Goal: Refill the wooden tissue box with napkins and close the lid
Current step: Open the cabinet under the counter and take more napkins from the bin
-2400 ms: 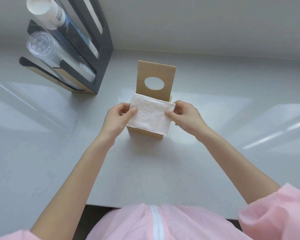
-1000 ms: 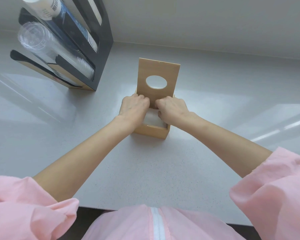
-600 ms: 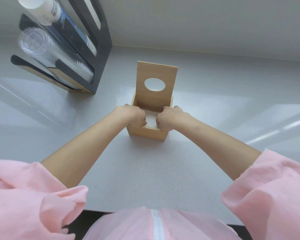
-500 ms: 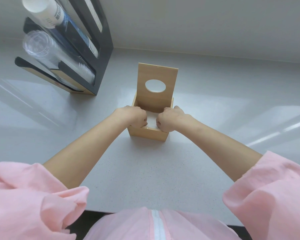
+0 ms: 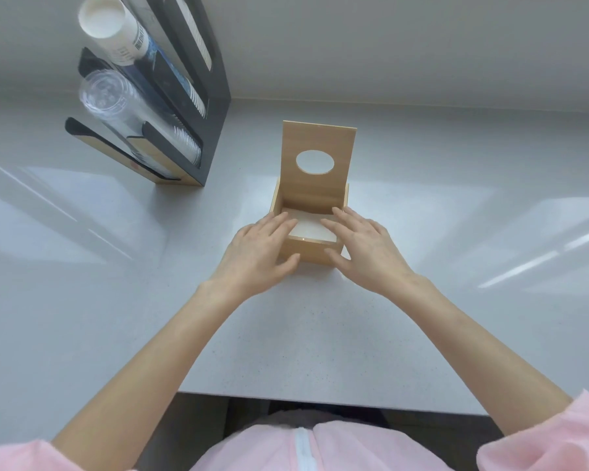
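The wooden tissue box [image 5: 307, 250] stands on the counter in the middle of the view. Its lid [image 5: 317, 166], with an oval hole, stands upright at the back edge. White napkins [image 5: 312, 228] lie flat inside the box. My left hand [image 5: 259, 253] hovers over the box's left front corner, fingers spread, holding nothing. My right hand [image 5: 363, 246] is over the right front corner, fingers also apart and empty. Both thumbs are near the front wall of the box.
A black cup dispenser [image 5: 170, 96] stands at the back left, with a paper cup stack [image 5: 116, 32] and a clear plastic cup stack [image 5: 130, 120] poking out toward me. The white counter [image 5: 456, 266] ends at its front edge near my body.
My hands held the napkins above the box, pushed them down inside with closed fists, then lifted out and spread flat over the box's front corners. The lid has stayed upright.
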`<state>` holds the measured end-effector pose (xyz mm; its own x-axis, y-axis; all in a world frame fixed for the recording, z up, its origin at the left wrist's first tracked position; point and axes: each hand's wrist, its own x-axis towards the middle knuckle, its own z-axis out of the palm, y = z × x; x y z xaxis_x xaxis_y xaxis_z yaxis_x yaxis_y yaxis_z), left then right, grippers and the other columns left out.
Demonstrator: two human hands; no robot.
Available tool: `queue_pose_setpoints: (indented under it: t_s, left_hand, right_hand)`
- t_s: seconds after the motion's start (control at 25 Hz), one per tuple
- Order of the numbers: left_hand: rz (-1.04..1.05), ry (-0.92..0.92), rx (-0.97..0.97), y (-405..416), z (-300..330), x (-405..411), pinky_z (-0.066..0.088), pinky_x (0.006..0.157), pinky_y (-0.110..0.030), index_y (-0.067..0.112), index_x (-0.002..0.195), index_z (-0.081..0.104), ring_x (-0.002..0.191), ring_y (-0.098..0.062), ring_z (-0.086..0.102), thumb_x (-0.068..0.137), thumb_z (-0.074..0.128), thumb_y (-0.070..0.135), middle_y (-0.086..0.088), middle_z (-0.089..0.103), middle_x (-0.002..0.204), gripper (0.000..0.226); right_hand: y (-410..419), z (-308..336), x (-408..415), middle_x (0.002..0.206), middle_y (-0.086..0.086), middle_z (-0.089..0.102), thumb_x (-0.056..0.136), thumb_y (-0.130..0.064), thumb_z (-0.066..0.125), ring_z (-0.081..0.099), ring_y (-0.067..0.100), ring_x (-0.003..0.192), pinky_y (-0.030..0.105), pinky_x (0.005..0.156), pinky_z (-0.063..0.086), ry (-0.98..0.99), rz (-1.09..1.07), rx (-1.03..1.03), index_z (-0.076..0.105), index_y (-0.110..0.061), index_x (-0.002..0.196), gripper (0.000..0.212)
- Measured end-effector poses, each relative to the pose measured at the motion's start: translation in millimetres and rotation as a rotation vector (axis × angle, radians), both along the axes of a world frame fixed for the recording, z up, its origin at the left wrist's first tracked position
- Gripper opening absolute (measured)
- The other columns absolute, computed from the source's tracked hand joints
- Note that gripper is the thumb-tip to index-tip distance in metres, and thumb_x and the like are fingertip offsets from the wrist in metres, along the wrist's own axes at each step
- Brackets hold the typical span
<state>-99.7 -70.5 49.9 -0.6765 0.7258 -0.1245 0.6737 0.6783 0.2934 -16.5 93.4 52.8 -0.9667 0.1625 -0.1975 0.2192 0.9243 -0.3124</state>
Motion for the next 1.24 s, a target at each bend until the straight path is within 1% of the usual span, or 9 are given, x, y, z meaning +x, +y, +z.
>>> queue_pose_setpoints:
  t_s: [0.12,0.28,0.4,0.64,0.92,1.0,1.12,1.24]
  left_hand:
    - [0.039,0.037,0.019,-12.6,-7.3,13.7,0.017,0.115,-0.035,0.018,0.145,0.026,0.144,-0.017,0.017,0.090,0.044,0.044,0.000,0.024,0.155,0.063]
    - [0.130,0.044,-0.003,-26.4,-12.6,39.2,0.013,0.117,-0.038,0.018,0.147,0.019,0.145,-0.018,0.013,0.090,0.045,0.043,0.000,0.019,0.157,0.067]
    - [0.199,0.030,-0.022,-32.1,-13.2,64.2,0.009,0.118,-0.039,0.018,0.147,0.017,0.146,-0.017,0.009,0.091,0.043,0.042,-0.001,0.016,0.157,0.066]
    - [0.334,0.031,-0.072,-37.3,-15.7,131.9,0.000,0.117,-0.044,0.018,0.147,0.014,0.146,-0.018,0.004,0.092,0.038,0.044,-0.001,0.012,0.158,0.066]
    - [0.485,0.008,-0.075,-45.9,-29.0,216.5,0.002,0.117,-0.043,0.018,0.148,0.013,0.146,-0.018,0.004,0.092,0.035,0.046,-0.002,0.010,0.158,0.066]
    - [0.520,0.011,-0.073,-49.5,-36.5,241.2,0.003,0.118,-0.043,0.017,0.147,0.015,0.146,-0.020,0.006,0.087,0.029,0.050,-0.004,0.012,0.158,0.070]
    - [0.564,0.007,-0.043,-54.8,-49.9,271.8,0.005,0.118,-0.043,0.015,0.147,0.018,0.146,-0.023,0.006,0.081,0.024,0.049,-0.008,0.013,0.158,0.075]
    - [0.570,0.005,-0.074,-58.6,-65.7,292.0,0.006,0.117,-0.042,0.014,0.147,0.018,0.146,-0.024,0.008,0.074,0.011,0.054,-0.010,0.015,0.157,0.084]
  right_hand:
    - [-13.8,-7.4,18.1,0.159,0.000,0.010,0.095,-0.033,0.043,0.004,0.015,0.147,0.038,0.119,0.007,0.022,-0.050,-0.022,0.022,-0.022,0.146,0.056]
    - [-24.0,-14.6,45.2,0.160,-0.001,0.007,0.095,-0.034,0.042,0.002,0.015,0.147,0.038,0.119,0.005,0.015,-0.059,-0.028,0.015,-0.023,0.148,0.061]
    - [-26.7,-15.9,68.1,0.160,-0.001,0.006,0.095,-0.034,0.042,0.001,0.015,0.147,0.037,0.119,0.003,0.020,-0.067,-0.031,0.013,-0.023,0.148,0.061]
    - [-24.8,-18.6,119.6,0.160,-0.001,0.006,0.097,-0.034,0.039,-0.001,0.015,0.147,0.038,0.119,0.001,-0.012,0.034,-0.012,0.012,-0.021,0.148,0.060]
    - [-26.8,-28.5,174.8,0.160,-0.002,0.005,0.097,-0.033,0.039,-0.002,0.014,0.147,0.038,0.120,-0.001,-0.005,0.167,-0.037,0.014,-0.022,0.148,0.058]
    - [-29.7,-32.1,190.7,0.160,-0.002,0.006,0.097,-0.031,0.039,-0.002,0.014,0.147,0.037,0.120,-0.001,-0.004,0.204,-0.047,0.014,-0.022,0.148,0.058]
    - [-36.2,-39.9,212.0,0.160,-0.002,0.007,0.097,-0.031,0.039,-0.001,0.015,0.147,0.037,0.120,-0.001,-0.033,0.267,-0.052,0.014,-0.022,0.148,0.057]
    - [-41.0,-48.4,228.9,0.159,-0.001,0.009,0.097,-0.030,0.039,0.001,0.015,0.147,0.036,0.120,0.000,-0.051,0.309,-0.084,0.015,-0.021,0.148,0.057]
